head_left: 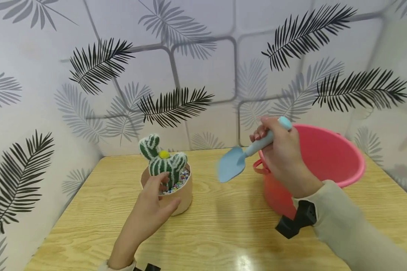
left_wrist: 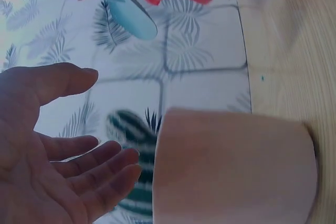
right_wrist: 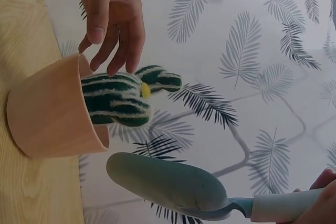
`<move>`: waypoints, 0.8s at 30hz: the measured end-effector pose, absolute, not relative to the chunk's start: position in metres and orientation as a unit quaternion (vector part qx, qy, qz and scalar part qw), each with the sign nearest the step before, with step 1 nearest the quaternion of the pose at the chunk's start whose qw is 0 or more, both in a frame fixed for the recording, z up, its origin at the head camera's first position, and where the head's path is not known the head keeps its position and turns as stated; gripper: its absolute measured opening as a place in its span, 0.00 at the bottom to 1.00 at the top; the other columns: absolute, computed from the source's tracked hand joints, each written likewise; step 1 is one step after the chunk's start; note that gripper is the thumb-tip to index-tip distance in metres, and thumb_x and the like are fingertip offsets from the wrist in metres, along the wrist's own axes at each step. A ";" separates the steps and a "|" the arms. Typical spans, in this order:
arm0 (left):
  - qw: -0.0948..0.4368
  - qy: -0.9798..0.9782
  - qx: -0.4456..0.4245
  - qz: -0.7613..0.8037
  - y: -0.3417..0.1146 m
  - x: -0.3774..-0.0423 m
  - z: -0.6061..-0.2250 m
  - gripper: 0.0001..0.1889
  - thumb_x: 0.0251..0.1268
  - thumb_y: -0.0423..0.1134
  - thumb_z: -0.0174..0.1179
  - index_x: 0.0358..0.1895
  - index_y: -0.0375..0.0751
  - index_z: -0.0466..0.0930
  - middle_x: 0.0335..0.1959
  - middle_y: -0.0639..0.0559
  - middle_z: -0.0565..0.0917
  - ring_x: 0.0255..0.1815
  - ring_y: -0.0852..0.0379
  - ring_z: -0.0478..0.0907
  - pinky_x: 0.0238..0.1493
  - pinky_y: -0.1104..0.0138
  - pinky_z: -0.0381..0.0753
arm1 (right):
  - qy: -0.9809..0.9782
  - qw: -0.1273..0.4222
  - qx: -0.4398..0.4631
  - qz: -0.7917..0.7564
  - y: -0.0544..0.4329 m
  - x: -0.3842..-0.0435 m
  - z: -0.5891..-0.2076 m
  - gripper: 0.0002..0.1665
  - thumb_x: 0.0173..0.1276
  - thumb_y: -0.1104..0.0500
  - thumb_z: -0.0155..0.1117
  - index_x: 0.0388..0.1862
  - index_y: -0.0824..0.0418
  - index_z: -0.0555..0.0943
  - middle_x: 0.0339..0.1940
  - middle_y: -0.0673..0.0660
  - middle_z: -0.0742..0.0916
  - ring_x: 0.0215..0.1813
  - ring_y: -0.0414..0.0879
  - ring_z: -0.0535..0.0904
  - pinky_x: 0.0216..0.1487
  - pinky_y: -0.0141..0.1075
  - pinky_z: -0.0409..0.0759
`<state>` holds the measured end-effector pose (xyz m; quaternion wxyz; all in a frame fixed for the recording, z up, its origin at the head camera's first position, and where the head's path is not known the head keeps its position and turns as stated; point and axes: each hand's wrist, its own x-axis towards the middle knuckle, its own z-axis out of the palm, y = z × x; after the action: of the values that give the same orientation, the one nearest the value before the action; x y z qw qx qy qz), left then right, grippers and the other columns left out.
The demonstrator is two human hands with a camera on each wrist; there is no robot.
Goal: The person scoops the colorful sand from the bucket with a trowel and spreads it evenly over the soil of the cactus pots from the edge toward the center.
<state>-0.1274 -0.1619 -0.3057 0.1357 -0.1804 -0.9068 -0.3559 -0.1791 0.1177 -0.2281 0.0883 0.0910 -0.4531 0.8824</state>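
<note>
A light-blue garden trowel (head_left: 233, 164) is gripped by its handle in my right hand (head_left: 283, 156), its blade pointing left above the table. To the left stands a beige flower pot (head_left: 185, 195) holding a green-and-white knitted cactus (head_left: 158, 164) with a yellow flower on it. Small multicoloured pebbles (head_left: 180, 181) surround the cactus base. My left hand (head_left: 150, 209) hovers at the pot's near side, fingers relaxed and slightly spread, with nothing held. In the left wrist view, its fingertips (left_wrist: 128, 163) come close to the cactus; whether they touch it is unclear.
A large pink-red bucket (head_left: 325, 152) with a side handle stands on the right, partly behind my right hand and forearm. The wooden table (head_left: 217, 237) meets a leaf-patterned wall (head_left: 203, 75) at the back and sides. A tiny green speck (left_wrist: 262, 78) lies on the tabletop.
</note>
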 end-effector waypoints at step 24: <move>0.055 -0.880 -0.258 -0.394 -0.070 -0.161 -0.301 0.33 0.63 0.42 0.62 0.69 0.37 0.60 0.58 0.42 0.72 0.54 0.49 0.74 0.49 0.58 0.78 | -0.426 0.151 0.192 0.871 0.204 -0.175 -0.208 0.19 0.72 0.64 0.52 0.19 0.66 0.70 0.16 0.57 0.73 0.24 0.47 0.71 0.39 0.38 0.76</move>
<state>-0.1605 -0.0698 -0.3011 0.0552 -0.2575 -0.8805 -0.3943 -0.1748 0.2042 -0.2081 0.1507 0.1924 -0.4264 0.8709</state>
